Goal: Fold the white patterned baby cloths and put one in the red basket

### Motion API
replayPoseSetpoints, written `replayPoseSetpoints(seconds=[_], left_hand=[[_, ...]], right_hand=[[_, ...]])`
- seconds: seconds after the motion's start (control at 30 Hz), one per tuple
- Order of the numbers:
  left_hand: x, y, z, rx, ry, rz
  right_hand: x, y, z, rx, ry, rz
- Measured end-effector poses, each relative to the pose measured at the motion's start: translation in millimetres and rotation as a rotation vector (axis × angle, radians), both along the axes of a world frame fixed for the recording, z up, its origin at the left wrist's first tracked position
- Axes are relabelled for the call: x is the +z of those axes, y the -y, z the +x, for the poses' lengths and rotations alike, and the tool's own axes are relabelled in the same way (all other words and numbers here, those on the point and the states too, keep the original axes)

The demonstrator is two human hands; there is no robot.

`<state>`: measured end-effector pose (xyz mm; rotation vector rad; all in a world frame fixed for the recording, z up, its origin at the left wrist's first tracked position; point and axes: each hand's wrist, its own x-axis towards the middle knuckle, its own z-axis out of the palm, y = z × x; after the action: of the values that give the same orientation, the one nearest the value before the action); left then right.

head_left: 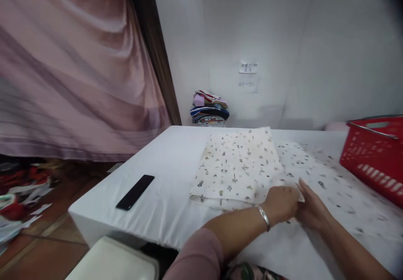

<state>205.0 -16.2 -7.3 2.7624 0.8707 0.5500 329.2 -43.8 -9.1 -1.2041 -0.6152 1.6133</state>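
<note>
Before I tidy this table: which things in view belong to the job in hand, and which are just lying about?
In use:
patterned cloth, whether one piece or more unclear
left hand, gripping the cloth
right hand, close beside it
white-covered table, beneath the cloth

Apparently just lying about:
black phone-like object on the table
stack of fabrics near the wall
red basket, role unclear

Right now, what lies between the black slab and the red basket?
In the head view, patterned white cloth: folded nearer the slab, spread out toward the basket, with the left hand and right hand at its near side.
</note>
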Motion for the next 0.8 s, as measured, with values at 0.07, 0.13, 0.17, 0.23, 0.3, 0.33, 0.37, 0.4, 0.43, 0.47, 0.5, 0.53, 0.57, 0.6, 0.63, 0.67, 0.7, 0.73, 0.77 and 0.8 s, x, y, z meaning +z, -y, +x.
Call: replayPoseSetpoints(seconds=[0.07, 0.13, 0.17, 0.23, 0.3, 0.33, 0.37, 0.4, 0.43, 0.47, 0.5, 0.53, 0.57, 0.6, 0.63, 0.67, 0.7, 0.73, 0.77, 0.8], left_hand=[[-21.3, 15.3, 7.7, -0.078, 0.044, 0.03], [-32.5, 22.4, 6.9, -0.09, 0.067, 0.047], [-34.5, 24.1, 4.6, -0.083, 0.068, 0.052], [-33.6, 26.0, -2.4, -0.064, 0.06, 0.069], [-29.5, 27.5, -11.3, -0.036, 0.054, 0.09], [-27.3, 28.3, -16.2, -0.022, 0.05, 0.101], [-25.5, 28.9, -21.5, -0.001, 0.044, 0.107], [-24.2, 29.3, -26.9, 0.023, 0.035, 0.11], [-23.5, 29.4, -32.6, 0.051, 0.024, 0.106], [-23.3, 29.2, -38.3, 0.082, 0.013, 0.099], [-23.6, 28.6, -44.1, 0.116, 0.005, 0.089], [-24.1, 27.5, -49.7, 0.153, 0.0, 0.078], [-24.5, 26.0, -55.0, 0.185, -0.005, 0.066], [-24.5, 24.0, -59.9, 0.216, -0.014, 0.056], [-23.8, 21.7, -64.2, 0.245, -0.025, 0.048], [-22.2, 18.9, -67.9, 0.267, -0.037, 0.042], [-19.7, 16.0, -70.9, 0.282, -0.047, 0.04], [-16.3, 12.9, -73.3, 0.29, -0.053, 0.042], [-12.2, 9.8, -75.1, 0.297, -0.054, 0.049], [-7.8, 6.9, -76.3, 0.302, -0.053, 0.059]], right_hand=[[-7.0, 15.1, 8.9, -0.007, -0.003, -0.039], [-12.1, 25.2, 10.2, -0.04, -0.005, 0.007], [-13.1, 28.0, 8.8, -0.059, -0.013, 0.04], [-12.2, 29.6, 3.8, -0.092, -0.009, 0.08], [-9.8, 27.9, -0.8, -0.107, 0.027, 0.078], [-8.8, 26.6, -2.3, -0.1, 0.042, 0.074], [-8.4, 25.4, -3.2, -0.082, 0.049, 0.075], [-8.5, 24.2, -3.7, -0.055, 0.046, 0.085], [-9.0, 23.3, -4.1, -0.024, 0.036, 0.102], [-9.9, 22.6, -4.4, -0.007, 0.028, 0.113], [-10.9, 21.9, -4.8, 0.005, 0.023, 0.118], [-11.8, 21.0, -5.2, 0.011, 0.022, 0.116], [-12.0, 19.6, -5.2, 0.017, 0.021, 0.108], [-11.4, 17.4, -4.3, 0.021, 0.018, 0.095], [-9.6, 14.1, -1.9, 0.025, 0.015, 0.078], [-6.1, 9.8, 2.9, 0.025, 0.013, 0.061], [-0.9, 4.6, 10.7, 0.011, 0.016, 0.05], [6.0, -1.1, 22.0, -0.025, 0.028, 0.049], [14.5, -6.7, 37.0, -0.078, 0.047, 0.063], [23.8, -11.5, 55.2, -0.147, 0.074, 0.096]])
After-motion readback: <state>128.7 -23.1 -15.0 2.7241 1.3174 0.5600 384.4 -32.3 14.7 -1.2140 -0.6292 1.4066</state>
